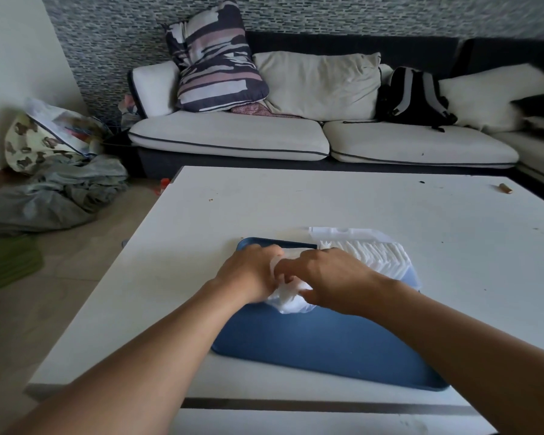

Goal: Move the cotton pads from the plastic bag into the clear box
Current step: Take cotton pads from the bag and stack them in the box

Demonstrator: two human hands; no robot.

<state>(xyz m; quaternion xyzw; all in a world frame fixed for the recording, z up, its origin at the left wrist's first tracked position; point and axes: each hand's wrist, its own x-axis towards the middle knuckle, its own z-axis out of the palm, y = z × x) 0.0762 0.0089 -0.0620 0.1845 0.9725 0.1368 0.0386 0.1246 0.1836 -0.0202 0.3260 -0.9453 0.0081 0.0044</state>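
Both arms reach fwd over a blue tray (321, 346) on the white table (296, 199). Left hand (248, 274) and right hand (333, 277) meet knuckles-up, fingers curled, both grasping the crumpled plastic bag (288, 296) btwn them. Just right: clear box (358, 235) w/ a row of white cotton pads (374, 254) standing inside.
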